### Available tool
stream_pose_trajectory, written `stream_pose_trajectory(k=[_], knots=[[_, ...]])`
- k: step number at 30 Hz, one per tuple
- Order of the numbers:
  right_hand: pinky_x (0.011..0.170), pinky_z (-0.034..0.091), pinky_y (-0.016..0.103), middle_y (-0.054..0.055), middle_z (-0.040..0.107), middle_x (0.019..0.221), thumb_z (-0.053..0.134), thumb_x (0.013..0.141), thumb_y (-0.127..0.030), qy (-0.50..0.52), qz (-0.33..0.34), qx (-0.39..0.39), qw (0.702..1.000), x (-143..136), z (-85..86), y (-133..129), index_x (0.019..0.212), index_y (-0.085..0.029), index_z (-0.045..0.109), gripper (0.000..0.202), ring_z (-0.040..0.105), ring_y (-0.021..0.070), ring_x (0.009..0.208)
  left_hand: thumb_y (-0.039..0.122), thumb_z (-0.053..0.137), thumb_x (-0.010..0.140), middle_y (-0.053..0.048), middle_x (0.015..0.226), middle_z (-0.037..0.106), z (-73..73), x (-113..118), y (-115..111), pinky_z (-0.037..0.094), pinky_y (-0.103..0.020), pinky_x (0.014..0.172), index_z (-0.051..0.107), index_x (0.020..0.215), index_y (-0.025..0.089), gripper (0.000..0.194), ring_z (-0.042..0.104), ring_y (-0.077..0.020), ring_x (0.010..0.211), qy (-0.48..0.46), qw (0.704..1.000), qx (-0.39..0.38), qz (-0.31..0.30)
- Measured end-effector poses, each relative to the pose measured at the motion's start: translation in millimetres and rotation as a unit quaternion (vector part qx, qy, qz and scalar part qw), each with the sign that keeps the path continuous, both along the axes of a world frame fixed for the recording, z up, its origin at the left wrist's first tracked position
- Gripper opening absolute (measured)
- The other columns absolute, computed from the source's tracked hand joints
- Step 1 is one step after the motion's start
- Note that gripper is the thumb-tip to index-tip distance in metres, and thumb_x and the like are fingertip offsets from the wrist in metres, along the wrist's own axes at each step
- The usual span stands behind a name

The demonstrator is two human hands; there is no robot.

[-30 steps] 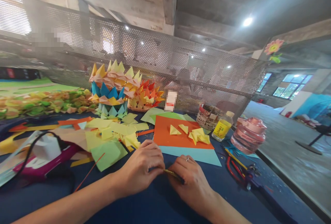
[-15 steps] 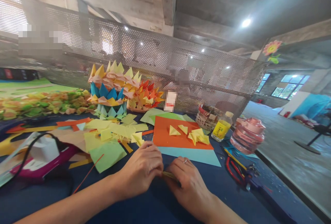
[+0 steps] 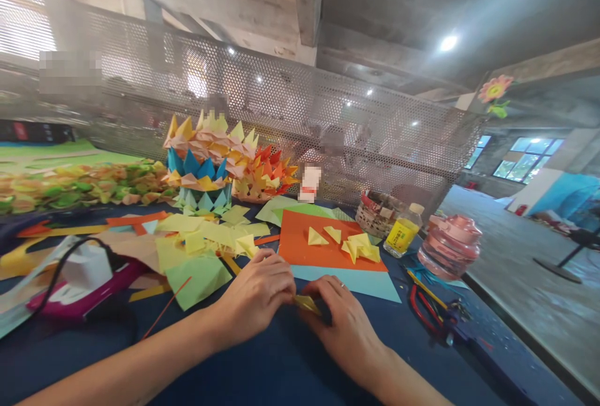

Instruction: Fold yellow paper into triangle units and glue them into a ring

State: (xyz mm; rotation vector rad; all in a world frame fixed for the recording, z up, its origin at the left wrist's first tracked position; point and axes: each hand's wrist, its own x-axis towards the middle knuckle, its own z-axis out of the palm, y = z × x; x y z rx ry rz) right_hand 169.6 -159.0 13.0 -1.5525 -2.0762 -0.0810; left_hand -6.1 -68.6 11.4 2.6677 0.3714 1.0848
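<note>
A small piece of folded yellow paper (image 3: 308, 304) is held between my two hands, just above the dark blue table. My left hand (image 3: 263, 284) pinches its left end, with the fingers curled together. On its other side, my right hand (image 3: 341, 321) grips it between thumb and curled fingers; a ring shows on one finger. Part of the paper is hidden behind the fingers. Beyond the hands, several folded yellow paper pieces (image 3: 357, 248) lie on an orange sheet (image 3: 300, 240), which rests over a light blue sheet (image 3: 351, 283).
Yellow and green paper scraps (image 3: 199, 281) spread to the left, near a magenta power strip (image 3: 89, 290). Folded-paper baskets (image 3: 201, 168) stand behind. At right are a woven basket (image 3: 375, 215), a yellow-labelled bottle (image 3: 403, 231), a pink water bottle (image 3: 447, 247) and red-handled pliers (image 3: 424, 312).
My right hand's fingers have lifted and opened slightly, so more of the folded yellow paper shows. My left hand keeps its pinch in nearly the same place.
</note>
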Motion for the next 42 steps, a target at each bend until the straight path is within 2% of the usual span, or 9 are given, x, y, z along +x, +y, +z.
stream_pose_trajectory(k=[9, 14, 18, 22, 25, 28, 32, 37, 42], knots=[[0.066, 0.037, 0.025, 0.0, 0.057, 0.073, 0.057, 0.086, -0.015, -0.008, 0.027, 0.021, 0.999, 0, -1.1, 0, 0.072, -0.019, 0.054, 0.014, 0.051, 0.0142, 0.072, 0.013, 0.05, 0.088, 0.002, 0.069, 0.056, -1.5, 0, -1, 0.032, -0.033, 0.079, 0.051, 0.07, 0.017, 0.019, 0.049, -0.0145, 0.074, 0.013, 1.0, -0.006, 0.003], [0.064, 0.035, 0.025, -0.001, 0.056, 0.07, 0.059, 0.083, -0.013, -0.008, 0.023, 0.041, 0.999, 0, -2.5, 0, 0.07, -0.018, 0.054, 0.015, 0.05, 0.0137, 0.067, 0.012, 0.054, 0.086, 0.001, 0.081, 0.061, -1.0, 0, -8, 0.032, -0.035, 0.084, 0.054, 0.085, 0.019, 0.007, 0.052, -0.0162, 0.081, 0.026, 0.999, -0.011, -0.018], [0.064, 0.036, 0.025, 0.0, 0.058, 0.071, 0.058, 0.085, -0.016, -0.012, 0.027, 0.039, 0.999, 0, -3.4, 1, 0.073, -0.019, 0.056, 0.012, 0.051, 0.0139, 0.068, 0.011, 0.052, 0.087, 0.001, 0.083, 0.062, -1.3, 0, -11, 0.032, -0.034, 0.087, 0.051, 0.093, 0.02, 0.011, 0.054, -0.0149, 0.079, 0.01, 0.999, -0.016, -0.035], [0.067, 0.039, 0.026, 0.0, 0.063, 0.076, 0.062, 0.084, -0.021, -0.01, 0.006, 0.005, 1.0, 0, -0.7, 0, 0.081, -0.02, 0.06, 0.003, 0.056, 0.0152, 0.072, 0.008, 0.044, 0.089, 0.0, 0.081, 0.061, -3.3, -1, -7, 0.036, -0.032, 0.082, 0.049, 0.091, 0.02, 0.013, 0.053, -0.0148, 0.076, -0.012, 1.0, -0.011, -0.014], [0.068, 0.041, 0.027, -0.002, 0.067, 0.076, 0.068, 0.079, -0.027, 0.0, -0.029, -0.023, 0.999, 4, 2.7, 1, 0.091, -0.021, 0.063, 0.014, 0.059, 0.0164, 0.072, 0.008, 0.045, 0.087, 0.0, 0.081, 0.06, -4.9, -1, -1, 0.038, -0.031, 0.08, 0.048, 0.092, 0.02, 0.014, 0.054, -0.0157, 0.078, -0.036, 0.999, -0.004, 0.014], [0.067, 0.041, 0.027, -0.003, 0.068, 0.069, 0.063, 0.083, -0.027, 0.003, -0.037, -0.022, 0.999, 10, 6.8, 2, 0.083, -0.021, 0.066, 0.006, 0.06, 0.0153, 0.067, 0.008, 0.047, 0.087, 0.0, 0.082, 0.061, -5.4, -2, 3, 0.039, -0.031, 0.079, 0.049, 0.092, 0.02, 0.013, 0.055, -0.0157, 0.077, -0.052, 0.998, -0.002, 0.032], [0.067, 0.04, 0.026, -0.002, 0.068, 0.065, 0.05, 0.09, -0.024, 0.033, -0.028, 0.014, 0.999, 22, 14.3, 5, 0.073, -0.021, 0.067, 0.024, 0.061, 0.0136, 0.064, 0.009, 0.047, 0.088, -0.001, 0.086, 0.062, -4.7, -3, 4, 0.04, -0.032, 0.08, 0.048, 0.095, 0.02, 0.014, 0.056, -0.0164, 0.081, -0.07, 0.997, 0.0, 0.038], [0.067, 0.041, 0.026, -0.001, 0.067, 0.061, 0.047, 0.09, -0.033, 0.047, -0.096, 0.034, 0.994, 43, 22.2, 11, 0.071, -0.021, 0.068, 0.031, 0.062, 0.015, 0.063, 0.01, 0.048, 0.088, -0.001, 0.086, 0.063, -4.1, -2, 5, 0.041, -0.033, 0.08, 0.048, 0.097, 0.02, 0.014, 0.057, -0.0165, 0.08, -0.069, 0.997, -0.003, 0.034], [0.069, 0.044, 0.03, 0.002, 0.069, 0.065, 0.045, 0.09, -0.033, 0.026, -0.185, 0.067, 0.98, 71, 21.8, 19, 0.083, -0.02, 0.07, 0.029, 0.064, 0.0188, 0.067, 0.009, 0.048, 0.086, -0.001, 0.086, 0.062, -5.3, -2, 5, 0.041, -0.033, 0.081, 0.046, 0.097, 0.02, 0.016, 0.058, -0.0167, 0.083, -0.061, 0.997, -0.007, 0.036]])
